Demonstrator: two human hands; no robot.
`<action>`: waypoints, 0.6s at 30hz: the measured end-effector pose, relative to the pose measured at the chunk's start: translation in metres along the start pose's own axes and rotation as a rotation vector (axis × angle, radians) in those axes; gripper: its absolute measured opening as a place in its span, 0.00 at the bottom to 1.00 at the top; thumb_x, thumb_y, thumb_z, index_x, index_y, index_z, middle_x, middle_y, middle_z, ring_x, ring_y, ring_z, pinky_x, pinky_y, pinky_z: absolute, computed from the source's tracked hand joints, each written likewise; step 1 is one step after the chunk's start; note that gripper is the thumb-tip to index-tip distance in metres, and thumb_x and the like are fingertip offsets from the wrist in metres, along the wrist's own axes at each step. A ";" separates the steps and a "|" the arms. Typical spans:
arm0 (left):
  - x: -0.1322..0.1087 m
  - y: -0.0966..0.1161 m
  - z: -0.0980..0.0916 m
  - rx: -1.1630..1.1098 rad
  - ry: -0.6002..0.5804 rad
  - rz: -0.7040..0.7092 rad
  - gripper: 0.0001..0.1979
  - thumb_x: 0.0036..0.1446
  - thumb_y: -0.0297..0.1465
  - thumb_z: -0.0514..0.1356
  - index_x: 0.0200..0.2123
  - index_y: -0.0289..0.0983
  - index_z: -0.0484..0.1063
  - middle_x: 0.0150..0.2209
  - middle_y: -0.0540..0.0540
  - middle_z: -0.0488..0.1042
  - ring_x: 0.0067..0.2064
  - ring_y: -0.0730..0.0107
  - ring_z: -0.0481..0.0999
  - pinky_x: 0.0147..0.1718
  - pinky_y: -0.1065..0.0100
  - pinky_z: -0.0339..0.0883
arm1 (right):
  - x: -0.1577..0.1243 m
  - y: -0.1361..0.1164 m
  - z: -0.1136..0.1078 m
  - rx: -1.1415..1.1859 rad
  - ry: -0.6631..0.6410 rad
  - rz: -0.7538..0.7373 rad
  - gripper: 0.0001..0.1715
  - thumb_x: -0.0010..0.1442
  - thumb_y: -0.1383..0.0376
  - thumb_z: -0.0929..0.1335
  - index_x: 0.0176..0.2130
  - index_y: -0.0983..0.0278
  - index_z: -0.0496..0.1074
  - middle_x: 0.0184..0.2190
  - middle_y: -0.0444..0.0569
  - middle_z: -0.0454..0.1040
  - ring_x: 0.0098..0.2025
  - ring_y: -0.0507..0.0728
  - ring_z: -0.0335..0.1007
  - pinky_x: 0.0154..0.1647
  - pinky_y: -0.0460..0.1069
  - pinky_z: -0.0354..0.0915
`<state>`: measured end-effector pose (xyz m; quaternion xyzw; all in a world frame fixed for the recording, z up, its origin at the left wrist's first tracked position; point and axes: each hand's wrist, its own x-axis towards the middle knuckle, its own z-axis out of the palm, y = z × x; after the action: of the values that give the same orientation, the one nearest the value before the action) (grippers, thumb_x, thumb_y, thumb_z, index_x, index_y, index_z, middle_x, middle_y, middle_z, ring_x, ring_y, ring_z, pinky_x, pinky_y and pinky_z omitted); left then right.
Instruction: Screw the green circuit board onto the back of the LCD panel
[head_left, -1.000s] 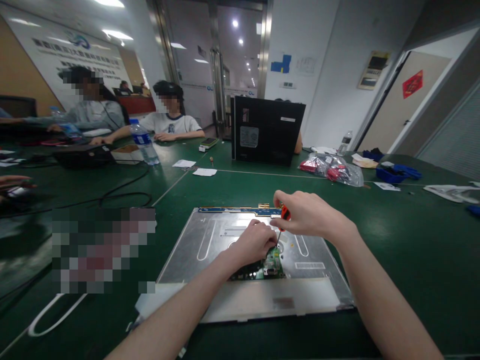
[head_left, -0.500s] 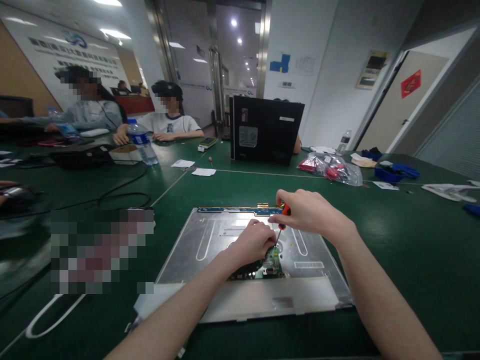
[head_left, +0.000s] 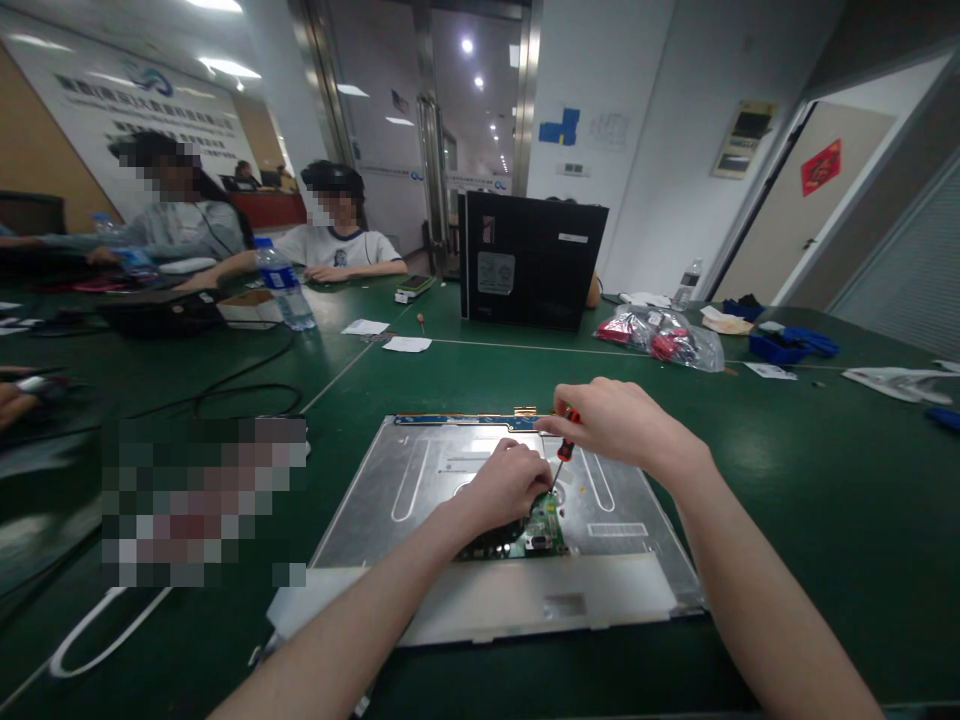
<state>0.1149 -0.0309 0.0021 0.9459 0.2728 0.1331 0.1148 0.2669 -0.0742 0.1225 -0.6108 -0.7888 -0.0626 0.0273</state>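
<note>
A flat silver display panel (head_left: 630, 525) lies back side up on the table in front of me, with a green circuit board (head_left: 551, 515) on its middle. My right hand (head_left: 611, 420) has its fingers around the top of a red and black screwdriver (head_left: 567, 448). The screwdriver leans, its thin shaft running down to the board's upper edge. Close to the tip, my left hand (head_left: 510, 482) rests over the board with fingers curled together. Whatever those fingers pinch is hidden. A narrow blue board strip (head_left: 465, 421) runs along the panel's far edge.
Across the green table (head_left: 337, 380) stands a black computer case (head_left: 536, 260). A bagged bundle with red parts (head_left: 664, 338), a water bottle (head_left: 285, 285), paper slips and blue gloves (head_left: 795, 345) lie around. Black cables (head_left: 247, 390) trail at left. Two people (head_left: 341, 235) sit at far left.
My right fingers have shifted slightly on the screwdriver, so more of its handle shows. My left hand stays in place. At far left, a person's arm has reached further toward the black bag.
</note>
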 end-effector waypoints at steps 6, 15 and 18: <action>0.000 -0.002 0.002 0.020 0.006 0.014 0.06 0.55 0.23 0.57 0.30 0.37 0.73 0.32 0.48 0.76 0.37 0.67 0.73 0.44 0.63 0.56 | -0.003 0.004 0.001 0.034 0.004 -0.059 0.11 0.56 0.61 0.64 0.40 0.61 0.67 0.27 0.46 0.72 0.26 0.53 0.63 0.23 0.47 0.46; 0.000 -0.001 0.001 0.004 0.002 0.004 0.07 0.55 0.23 0.56 0.29 0.37 0.73 0.31 0.49 0.77 0.36 0.67 0.73 0.45 0.63 0.56 | 0.000 0.002 0.000 0.000 -0.014 0.015 0.16 0.61 0.54 0.60 0.35 0.61 0.69 0.25 0.48 0.71 0.26 0.54 0.63 0.23 0.48 0.45; 0.000 -0.001 0.001 0.015 0.008 0.008 0.06 0.55 0.23 0.56 0.30 0.37 0.72 0.32 0.48 0.77 0.36 0.67 0.73 0.45 0.63 0.56 | -0.003 0.002 0.000 0.025 0.002 -0.045 0.10 0.57 0.61 0.63 0.39 0.61 0.67 0.27 0.46 0.71 0.26 0.53 0.63 0.23 0.47 0.46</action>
<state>0.1146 -0.0304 0.0007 0.9473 0.2704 0.1352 0.1062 0.2694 -0.0765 0.1226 -0.5927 -0.8029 -0.0540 0.0340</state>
